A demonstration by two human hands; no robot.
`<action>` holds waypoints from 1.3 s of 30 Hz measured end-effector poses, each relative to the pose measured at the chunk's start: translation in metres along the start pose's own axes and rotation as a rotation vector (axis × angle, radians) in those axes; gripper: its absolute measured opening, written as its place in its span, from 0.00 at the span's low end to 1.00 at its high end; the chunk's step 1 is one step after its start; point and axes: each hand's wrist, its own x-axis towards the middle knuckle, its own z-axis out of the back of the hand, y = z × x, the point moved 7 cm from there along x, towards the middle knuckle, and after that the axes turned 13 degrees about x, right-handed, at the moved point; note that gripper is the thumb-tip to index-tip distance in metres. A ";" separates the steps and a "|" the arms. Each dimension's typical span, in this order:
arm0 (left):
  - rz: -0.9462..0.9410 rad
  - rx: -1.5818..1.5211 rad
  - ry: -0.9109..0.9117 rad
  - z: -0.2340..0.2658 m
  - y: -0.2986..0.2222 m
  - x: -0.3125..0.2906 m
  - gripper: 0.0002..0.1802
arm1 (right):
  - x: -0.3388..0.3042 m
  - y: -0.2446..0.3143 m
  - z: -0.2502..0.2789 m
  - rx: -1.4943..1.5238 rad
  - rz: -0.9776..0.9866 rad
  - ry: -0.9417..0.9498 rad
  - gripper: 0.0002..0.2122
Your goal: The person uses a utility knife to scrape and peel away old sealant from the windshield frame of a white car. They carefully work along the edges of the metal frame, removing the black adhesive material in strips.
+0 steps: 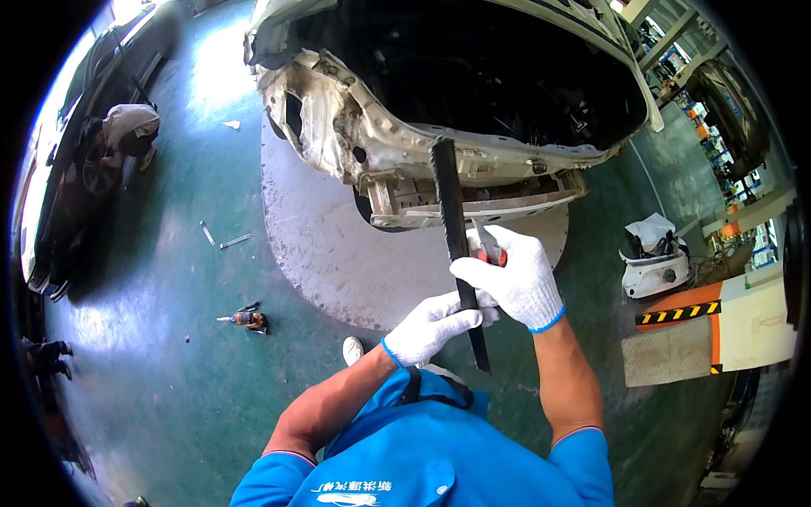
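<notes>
My left hand [432, 328], in a white knit glove, is closed around the lower part of a long black strip [450, 198]. The strip stands nearly lengthwise before me, its far end overlapping the car body in view. My right hand [517, 280], also gloved, is closed on a small red-and-grey hand tool [494, 255] with a pointed grey tip, held right beside the strip. The right thumb reaches to the strip's edge. Most of the tool is hidden in the glove, so its exact kind is unclear. Both hands are close together.
A stripped white car body [397, 144] stands ahead over a grey floor patch [338, 270]. A power tool [247, 319] and two slim metal pieces [236, 241] lie left. A person [128, 131] crouches by a dark car [80, 160]. Right are a white part [655, 272] and striped ramp [676, 314].
</notes>
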 end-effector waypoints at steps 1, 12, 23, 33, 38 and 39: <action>0.031 0.035 -0.007 0.002 0.001 0.000 0.23 | 0.000 0.001 -0.002 -0.063 0.028 0.005 0.12; -0.269 0.248 -0.308 0.080 -0.096 -0.022 0.33 | -0.022 -0.011 -0.016 -0.139 0.164 0.089 0.13; -0.331 0.592 -0.358 0.039 -0.109 -0.018 0.14 | -0.031 0.012 0.009 0.057 0.322 -0.145 0.14; -0.400 0.738 -0.470 0.035 -0.098 -0.017 0.17 | -0.030 0.034 -0.004 -0.079 0.504 -0.156 0.14; -0.374 0.707 -0.530 0.035 -0.097 -0.020 0.17 | -0.030 0.031 -0.008 -0.065 0.536 -0.218 0.12; -0.371 0.708 -0.544 0.035 -0.096 -0.020 0.17 | -0.030 0.031 -0.009 -0.078 0.555 -0.235 0.12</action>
